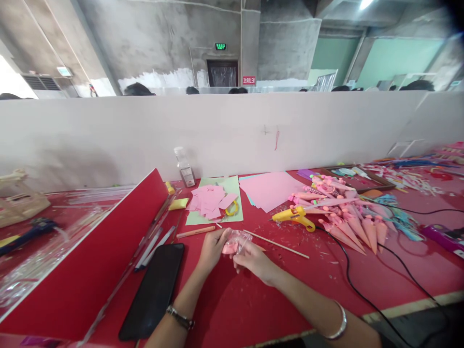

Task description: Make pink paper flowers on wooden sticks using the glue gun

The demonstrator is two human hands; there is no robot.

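Just above the red table, a crinkled clear plastic bag (240, 237) with a soft pink lump (229, 248) in it is between my hands. My left hand (213, 247) pinches its left side. On the right, the fingers of my right hand (255, 261) are closed on the bag's other side. What the pink lump is cannot be made out. Beyond my left hand lie a wooden pencil (195, 231) and small pink paper pieces (207, 200) on a green sheet (235, 193). A thin wooden stick (279, 244) lies past my right hand.
A black phone (154, 292) and an upright red board (90, 256) stand left of my arms. To the right are a yellow glue gun (295, 216), its black cord (348, 266) and a heap of pink paper cones (355, 224). A bottle (185, 169) stands against the white partition (145, 130).
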